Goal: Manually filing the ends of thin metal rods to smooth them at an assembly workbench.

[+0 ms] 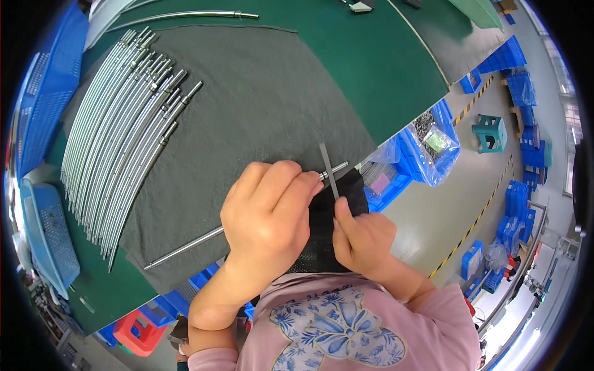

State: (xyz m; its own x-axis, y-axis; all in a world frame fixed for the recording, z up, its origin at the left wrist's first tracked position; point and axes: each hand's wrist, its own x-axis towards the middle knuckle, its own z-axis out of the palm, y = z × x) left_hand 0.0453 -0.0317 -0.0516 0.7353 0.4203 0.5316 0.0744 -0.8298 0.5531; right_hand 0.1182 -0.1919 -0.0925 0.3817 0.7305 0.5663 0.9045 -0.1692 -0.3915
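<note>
My left hand [266, 213] is closed around a slim, shiny metal rod [185, 248] near its stepped end. The rod's long part slants down to the left over a dark grey cloth [247, 105], and its tip sticks out past my fingers on the right. My right hand [364, 240] grips a thin, flat grey file [327, 162] with the thumb along it. The file crosses the rod just short of that tip; whether they touch I cannot tell. To the left, many similar metal rods [117, 136] lie side by side on the cloth, with stepped ends pointing away.
A green tabletop [371, 74] runs under the cloth. Blue baskets [52, 86] stand along its left edge. By the right edge are blue bins [433, 145] with small metal parts and plastic bags. Another rod [204, 13] lies at the far side. A green stool [489, 133] stands on the floor.
</note>
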